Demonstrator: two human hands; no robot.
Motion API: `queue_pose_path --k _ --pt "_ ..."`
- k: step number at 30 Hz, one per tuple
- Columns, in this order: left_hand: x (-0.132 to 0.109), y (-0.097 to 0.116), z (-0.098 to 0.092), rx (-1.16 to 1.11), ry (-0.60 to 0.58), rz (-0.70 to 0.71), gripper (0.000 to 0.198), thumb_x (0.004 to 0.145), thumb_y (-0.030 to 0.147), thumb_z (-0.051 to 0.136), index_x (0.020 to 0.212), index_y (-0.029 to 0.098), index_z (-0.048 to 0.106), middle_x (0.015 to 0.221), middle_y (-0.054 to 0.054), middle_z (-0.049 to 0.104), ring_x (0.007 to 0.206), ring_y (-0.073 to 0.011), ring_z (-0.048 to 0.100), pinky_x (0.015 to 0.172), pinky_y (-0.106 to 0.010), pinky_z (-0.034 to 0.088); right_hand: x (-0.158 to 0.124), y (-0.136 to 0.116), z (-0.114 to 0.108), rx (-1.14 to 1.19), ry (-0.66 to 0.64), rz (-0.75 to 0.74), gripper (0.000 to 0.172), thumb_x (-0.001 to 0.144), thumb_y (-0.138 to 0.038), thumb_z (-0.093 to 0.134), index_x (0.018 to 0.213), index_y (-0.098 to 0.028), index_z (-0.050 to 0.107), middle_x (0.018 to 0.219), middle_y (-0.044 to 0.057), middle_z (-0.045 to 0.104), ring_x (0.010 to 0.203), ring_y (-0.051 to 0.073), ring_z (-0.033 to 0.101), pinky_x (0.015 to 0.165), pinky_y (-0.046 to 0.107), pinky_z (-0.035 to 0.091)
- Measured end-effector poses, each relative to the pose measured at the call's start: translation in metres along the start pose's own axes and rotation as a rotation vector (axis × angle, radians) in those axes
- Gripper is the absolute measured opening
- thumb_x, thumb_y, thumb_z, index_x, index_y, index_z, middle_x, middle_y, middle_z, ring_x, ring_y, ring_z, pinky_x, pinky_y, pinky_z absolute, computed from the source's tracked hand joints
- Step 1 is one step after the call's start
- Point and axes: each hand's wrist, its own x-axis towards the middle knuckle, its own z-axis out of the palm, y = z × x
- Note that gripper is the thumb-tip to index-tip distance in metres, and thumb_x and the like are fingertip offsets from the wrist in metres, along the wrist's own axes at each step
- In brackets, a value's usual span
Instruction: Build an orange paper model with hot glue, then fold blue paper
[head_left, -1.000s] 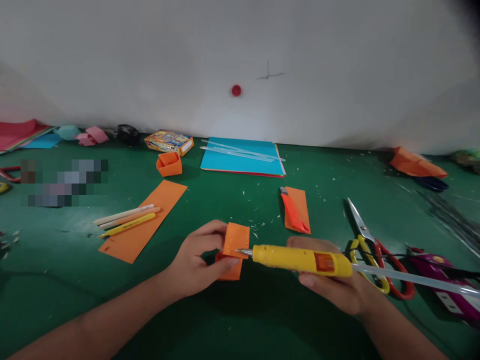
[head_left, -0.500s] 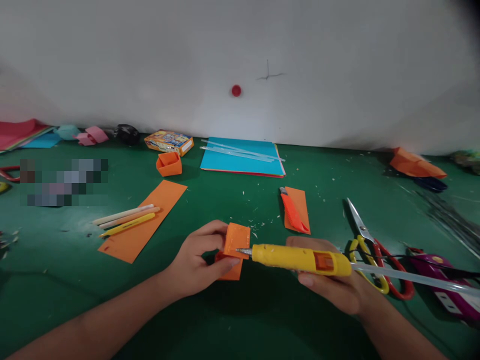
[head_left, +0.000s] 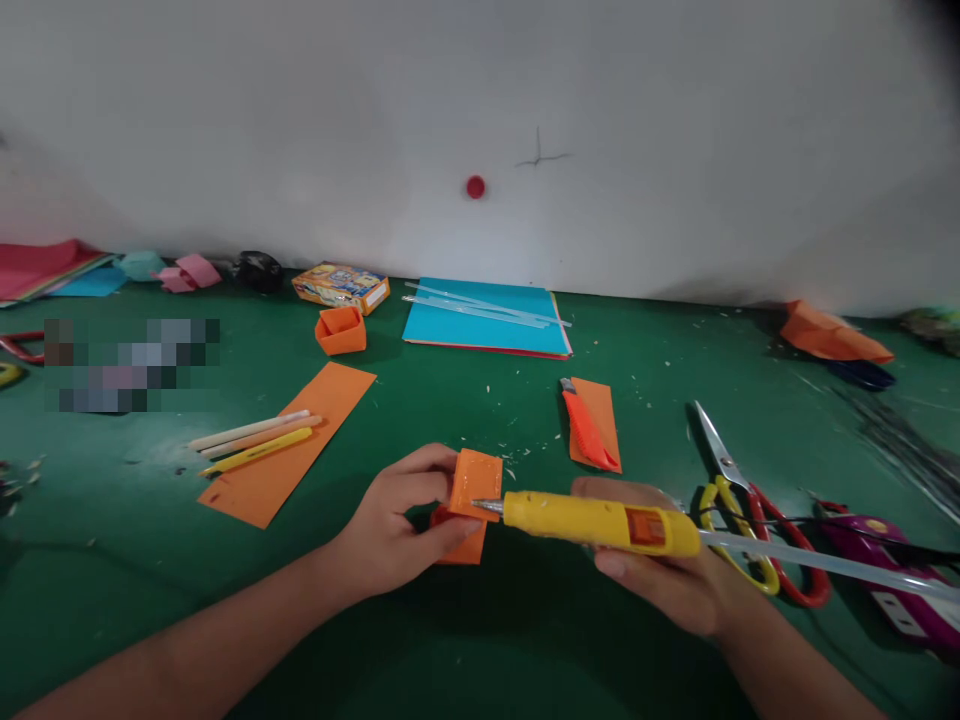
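My left hand (head_left: 390,530) is closed on a small folded orange paper piece (head_left: 474,482), thumb below and fingers on top, holding it just above the green table (head_left: 480,410). My right hand (head_left: 679,580) grips a yellow glue gun (head_left: 600,522) lying sideways. Its metal tip touches the lower edge of the paper's raised flap. A clear glue stick (head_left: 825,565) sticks out of the gun's back toward the right.
Scissors with yellow and red handles (head_left: 739,510) and a purple device (head_left: 892,570) lie right of my hand. An orange cutter (head_left: 583,432) rests on an orange strip. Pencils (head_left: 251,440) lie on another orange strip (head_left: 289,440). Blue paper (head_left: 487,320), a small orange paper box (head_left: 341,330) and a printed carton (head_left: 341,285) sit near the wall.
Almost nothing moved. The view shifted slightly, and both hands with the paper and glue gun stay in the same pose, the tip still at the flap.
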Motion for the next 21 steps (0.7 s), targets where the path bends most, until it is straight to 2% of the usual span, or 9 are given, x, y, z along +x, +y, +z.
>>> queue_pose_path --k 5,16,21 --pt "0.0031 0.0036 -0.0017 0.008 -0.024 -0.007 0.005 0.087 0.014 0.073 0.088 0.017 0.076 0.099 -0.005 0.07 0.088 -0.0136 0.071 0.081 -0.02 0.056 0.0022 -0.0023 0.0003 0.064 -0.011 0.034 0.031 0.106 -0.045 0.048 0.086 -0.022 0.05 0.078 0.0 0.049 0.062 0.015 0.047 0.056 0.03 0.037" --pt "0.0018 0.001 -0.0023 -0.036 -0.017 0.007 0.009 0.085 0.011 0.074 0.087 0.018 0.079 0.102 -0.007 0.071 0.09 -0.0153 0.072 0.082 -0.022 0.058 0.0012 -0.0041 0.0001 0.005 0.031 0.022 0.031 0.106 -0.046 0.046 0.086 -0.023 0.052 0.077 0.001 0.051 0.062 0.016 0.05 0.055 0.031 0.04" --pt "0.0026 0.0007 -0.0024 -0.046 -0.011 0.032 0.008 0.084 0.011 0.076 0.086 0.018 0.08 0.103 -0.009 0.072 0.088 -0.0158 0.073 0.079 -0.022 0.06 0.0026 -0.009 0.0005 0.046 0.068 0.028 0.025 0.104 -0.043 0.051 0.089 -0.025 0.058 0.076 0.002 0.056 0.059 0.018 0.05 0.054 0.033 0.042"
